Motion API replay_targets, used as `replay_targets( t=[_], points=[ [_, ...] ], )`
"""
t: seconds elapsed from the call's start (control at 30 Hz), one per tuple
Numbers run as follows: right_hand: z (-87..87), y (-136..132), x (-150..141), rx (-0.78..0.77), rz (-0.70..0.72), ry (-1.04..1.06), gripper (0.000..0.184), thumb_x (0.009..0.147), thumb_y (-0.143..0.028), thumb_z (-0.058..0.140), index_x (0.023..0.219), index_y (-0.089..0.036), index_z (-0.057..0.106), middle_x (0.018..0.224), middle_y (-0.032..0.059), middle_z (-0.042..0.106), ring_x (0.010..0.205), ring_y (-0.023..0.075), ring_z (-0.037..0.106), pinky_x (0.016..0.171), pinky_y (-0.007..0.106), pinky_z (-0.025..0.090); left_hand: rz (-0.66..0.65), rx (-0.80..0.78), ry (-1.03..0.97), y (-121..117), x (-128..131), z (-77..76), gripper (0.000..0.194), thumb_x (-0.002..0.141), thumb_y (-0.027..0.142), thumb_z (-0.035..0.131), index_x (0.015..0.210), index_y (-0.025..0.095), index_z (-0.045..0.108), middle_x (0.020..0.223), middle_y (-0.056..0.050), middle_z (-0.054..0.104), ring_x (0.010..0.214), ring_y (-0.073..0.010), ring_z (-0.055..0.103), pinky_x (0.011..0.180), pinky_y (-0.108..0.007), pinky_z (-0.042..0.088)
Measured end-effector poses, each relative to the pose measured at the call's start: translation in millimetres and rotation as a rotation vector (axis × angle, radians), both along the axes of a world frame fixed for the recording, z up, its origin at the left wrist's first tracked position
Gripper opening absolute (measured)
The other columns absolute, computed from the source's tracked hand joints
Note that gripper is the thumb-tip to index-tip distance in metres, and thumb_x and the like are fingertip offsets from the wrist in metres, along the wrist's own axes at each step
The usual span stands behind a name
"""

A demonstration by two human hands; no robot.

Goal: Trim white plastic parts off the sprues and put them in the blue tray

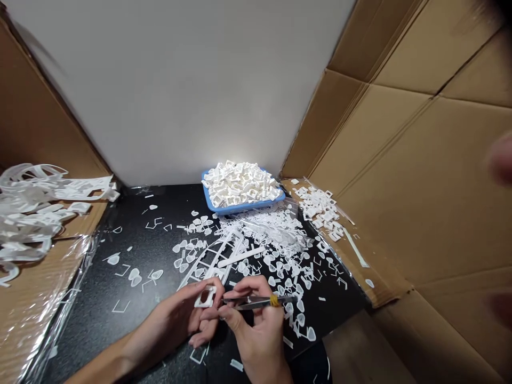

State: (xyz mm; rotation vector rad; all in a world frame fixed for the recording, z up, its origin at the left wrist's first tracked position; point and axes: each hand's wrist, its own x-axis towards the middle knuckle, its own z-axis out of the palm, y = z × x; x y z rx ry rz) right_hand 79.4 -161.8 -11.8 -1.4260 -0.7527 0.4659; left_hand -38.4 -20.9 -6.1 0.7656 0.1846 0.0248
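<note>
Between the thumb and fingers of my left hand (pixel 188 309) is a small white plastic frame (pixel 205 297) with a hole through its middle. My right hand (pixel 258 325) grips metal tweezers (pixel 256 304) that have a yellow band wound round them. Their tip points left and comes close to the frame's right side; whether it touches cannot be seen. Both hands are held near each other above the black table (pixel 132 336). Behind them lie white plastic strips (pixel 240 257) and many small translucent scraps.
A blue tray (pixel 248 207) heaped with white frames stands at the back. More frames (pixel 322 210) lie on cardboard at right, and white sheets and strips (pixel 36 213) pile up at left. Cardboard walls (pixel 400 176) flank the table; finger-like blurs show at the right edge.
</note>
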Motion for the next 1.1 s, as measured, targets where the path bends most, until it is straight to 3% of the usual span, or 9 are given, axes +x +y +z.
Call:
replay_targets(
  t=[0.13, 0.33, 0.57, 0.83, 1.1],
  points=[
    [-5.6, 2, 1, -0.005, 0.027, -0.035, 0.02, 0.094, -0.037, 0.082, 0.104, -0.025, 0.069, 0.093, 0.0005, 0.073, 0.089, 0.016, 0.075, 0.08, 0.024, 0.061, 0.014, -0.024, 0.065, 1, 1, -2.7, 0.028, 0.105, 0.04, 0.054, 0.095, 0.015, 0.06, 0.078, 0.001, 0.046, 0.054, -0.0083, 0.046, 0.054, -0.02, 0.032],
    [-8.0, 2, 0, -0.014, 0.042, -0.202, 0.012, 0.099, -0.036, 0.076, 0.101, -0.026, 0.068, 0.09, -0.002, 0.071, 0.083, 0.0138, 0.071, 0.075, 0.022, 0.056, -0.006, 0.014, 0.111, 0, 6, -10.4, 0.024, 0.104, 0.037, 0.057, 0.09, 0.017, 0.057, 0.07, 0.002, 0.048, 0.05, -0.0087, 0.045, 0.048, -0.018, 0.033],
    [-1.9, 4, -1, -0.015, 0.023, -0.444, 0.029, 0.108, -0.048, 0.06, 0.093, -0.024, 0.068, 0.08, -0.0012, 0.069, 0.073, 0.0146, 0.068, 0.07, 0.026, 0.049, -0.021, 0.087, 0.096, -1, 4, -7.0, 0.03, 0.104, 0.044, 0.068, 0.093, 0.018, 0.058, 0.071, 0.003, 0.052, 0.052, -0.0083, 0.051, 0.049, -0.017, 0.036],
    [-5.9, 0, 0, -0.099, 0.097, -0.363, 0.027, 0.108, -0.046, 0.06, 0.094, -0.026, 0.07, 0.082, -0.0001, 0.077, 0.078, 0.0179, 0.074, 0.071, 0.027, 0.051, -0.015, 0.078, 0.101, -4, 5, -5.0, 0.041, 0.105, 0.05, 0.065, 0.083, 0.018, 0.05, 0.065, 0.005, 0.047, 0.052, -0.0085, 0.047, 0.049, -0.018, 0.034],
    [-5.1, -1, -1, -0.078, 0.033, -0.395, 0.023, 0.107, -0.045, 0.062, 0.095, -0.026, 0.068, 0.075, -0.0031, 0.074, 0.067, 0.0155, 0.072, 0.069, 0.027, 0.048, 0.007, 0.052, 0.136, -2, 2, -4.9, 0.039, 0.108, 0.045, 0.06, 0.082, 0.017, 0.05, 0.066, 0.003, 0.046, 0.054, -0.0093, 0.044, 0.052, -0.02, 0.032]
  ],
)
